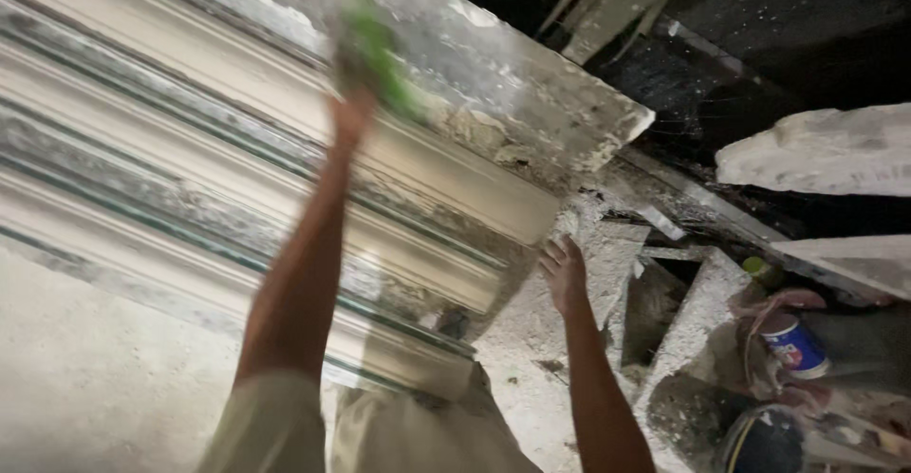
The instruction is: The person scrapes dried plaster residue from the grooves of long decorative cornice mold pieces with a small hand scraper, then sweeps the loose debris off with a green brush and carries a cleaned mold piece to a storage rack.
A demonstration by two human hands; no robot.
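Left hand point(353, 103) rubs a green pad point(380, 51) (blurred) on the ridged mould point(190, 150).

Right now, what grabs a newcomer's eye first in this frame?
The long ribbed plaster moulding slanting across the left half, caked in white dust. Next, the blurred green object the left hand presses against its upper edge. The right hand rests at the moulding's lower end, with a blue-and-white can lying in clutter at lower right.
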